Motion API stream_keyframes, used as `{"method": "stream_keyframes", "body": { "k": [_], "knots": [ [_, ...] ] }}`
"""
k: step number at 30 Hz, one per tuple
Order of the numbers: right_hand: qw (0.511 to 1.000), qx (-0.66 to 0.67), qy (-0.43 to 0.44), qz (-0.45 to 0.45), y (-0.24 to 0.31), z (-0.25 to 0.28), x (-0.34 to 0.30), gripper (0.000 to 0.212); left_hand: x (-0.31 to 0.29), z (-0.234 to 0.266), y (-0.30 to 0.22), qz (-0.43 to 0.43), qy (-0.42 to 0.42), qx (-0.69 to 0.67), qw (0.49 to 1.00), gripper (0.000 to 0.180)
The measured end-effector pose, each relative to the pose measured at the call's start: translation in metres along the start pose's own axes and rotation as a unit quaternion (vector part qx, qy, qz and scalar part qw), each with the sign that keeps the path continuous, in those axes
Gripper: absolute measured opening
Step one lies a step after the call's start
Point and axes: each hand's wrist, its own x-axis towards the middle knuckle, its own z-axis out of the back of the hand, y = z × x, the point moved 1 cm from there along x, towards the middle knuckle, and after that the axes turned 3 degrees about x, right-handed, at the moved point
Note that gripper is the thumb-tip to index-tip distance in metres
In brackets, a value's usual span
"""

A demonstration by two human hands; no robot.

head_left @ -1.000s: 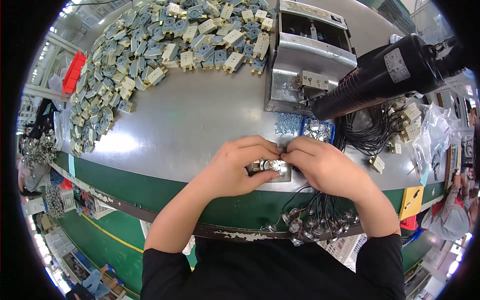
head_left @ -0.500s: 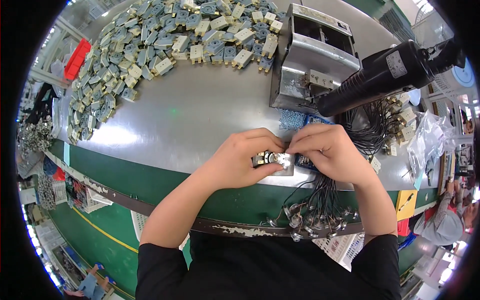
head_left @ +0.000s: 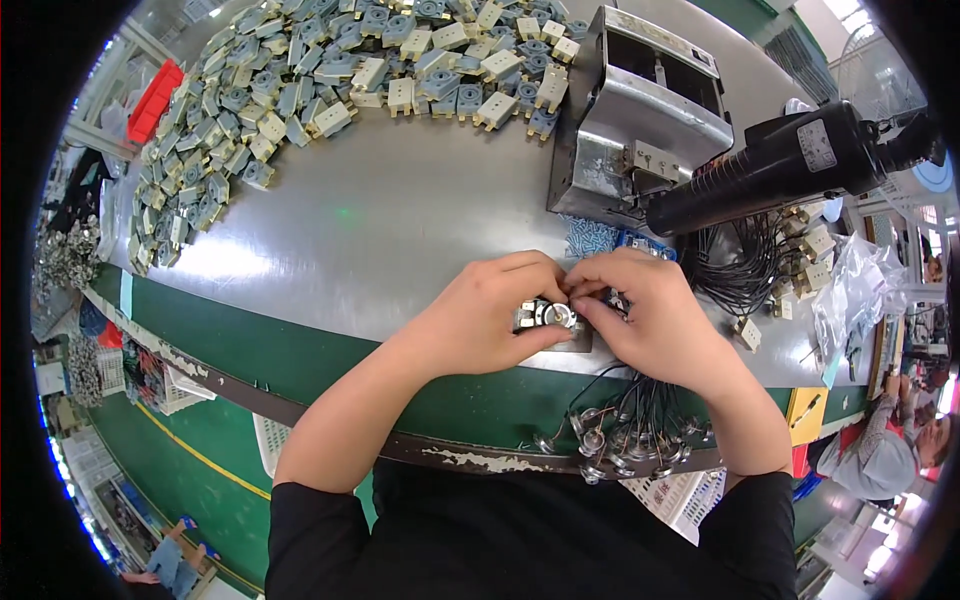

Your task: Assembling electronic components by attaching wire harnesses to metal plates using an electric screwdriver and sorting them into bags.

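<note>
one half-hidden fitting (head_left: 552,315) is gripped by the left hand (head_left: 487,315); the right hand's (head_left: 648,310) hold is unclear.

Much of the small metal part (head_left: 548,314) is covered by the fingers and thumb of the left hand (head_left: 500,315), and whatever the right hand (head_left: 645,310) may pinch at its fingertips is too small and too covered to tell. The plate (head_left: 578,343) beneath shows only partly between the hands. The right hand and the black cylindrical tool (head_left: 780,165) hide most of the blue tray (head_left: 650,245), so its contents cannot be made out; the print on the tool's label is too small to read. The top edge cuts off the heap of grey and cream parts (head_left: 350,70). The desk (head_left: 400,210) front and a dark sleeve (head_left: 745,525) partly cover a white basket (head_left: 685,502). A co-worker (head_left: 870,460) is blurred near the right rim.
</note>
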Motion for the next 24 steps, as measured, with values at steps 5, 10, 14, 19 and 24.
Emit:
{"method": "stream_keyframes", "body": {
  "k": [5,10,14,19,24],
  "knots": [
    [0.99,-0.118,0.025,0.068,0.006,0.0,-0.003,0.021,-0.002,-0.002,0.001,-0.006,-0.016,0.011,1.0,0.032],
    [0.998,-0.048,0.018,0.048,-0.003,0.0,-0.002,0.021,-0.002,-0.002,0.001,-0.004,-0.019,-0.005,1.0,0.032],
    [0.999,0.01,0.039,-0.031,0.0,0.001,0.003,0.022,-0.002,-0.001,0.001,0.007,-0.014,-0.007,1.0,0.032],
    [0.999,0.005,0.038,-0.038,0.0,0.002,0.005,0.021,-0.001,-0.001,-0.001,0.01,-0.014,-0.011,1.0,0.034],
    [0.998,-0.067,-0.007,0.003,0.001,0.0,-0.001,0.02,-0.001,-0.005,0.002,-0.047,-0.038,0.0,0.998,0.028]
  ]
}}
